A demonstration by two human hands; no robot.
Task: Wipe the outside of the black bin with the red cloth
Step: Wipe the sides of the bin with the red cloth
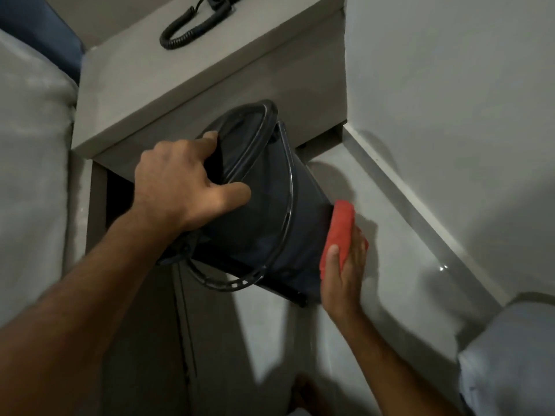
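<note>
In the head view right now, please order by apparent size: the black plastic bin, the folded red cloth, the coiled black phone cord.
1. black plastic bin, clearly largest
2. coiled black phone cord and folded red cloth: look similar; the cord lies farther away, so unranked.

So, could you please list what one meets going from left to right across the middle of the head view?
Bed edge → left hand → black bin → red cloth → right hand → wall.

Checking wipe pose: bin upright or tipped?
Tipped. The bin leans with its rim toward the left hand gripping it; the right hand presses the cloth against its base end.
</note>
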